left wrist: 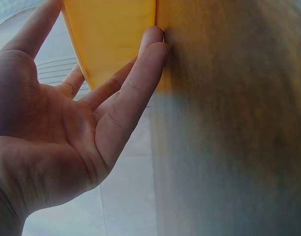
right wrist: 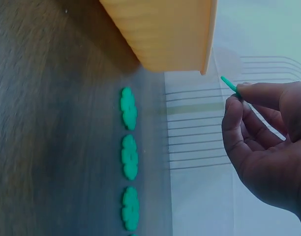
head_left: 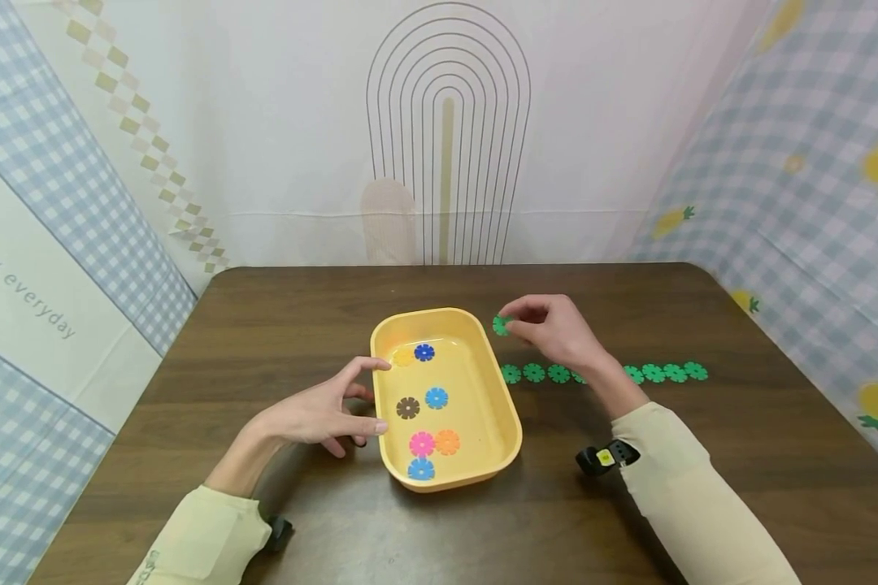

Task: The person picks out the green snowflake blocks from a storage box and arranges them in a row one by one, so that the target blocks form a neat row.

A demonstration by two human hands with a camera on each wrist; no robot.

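A yellow plastic tray (head_left: 475, 406) stands on the table, holding several flower-shaped discs: a dark blue disc (head_left: 424, 353), a brown disc (head_left: 408, 408), a pink disc (head_left: 422, 444), an orange disc (head_left: 448, 442), and others in light blue and yellow. My left hand (head_left: 322, 406) rests against the tray's left side with fingers spread; in the left wrist view its fingertips touch the yellow wall. Beyond the tray's right rim, my right hand (head_left: 552, 329) pinches a green flower disc (right wrist: 230, 84) between thumb and fingertips, raised above the table.
A row of several green flower discs (head_left: 558, 374) lies on the brown wooden table (head_left: 300, 301) to the right of the tray, partly hidden by my right forearm. A patterned white cloth (head_left: 285, 130) hangs behind the table's far edge.
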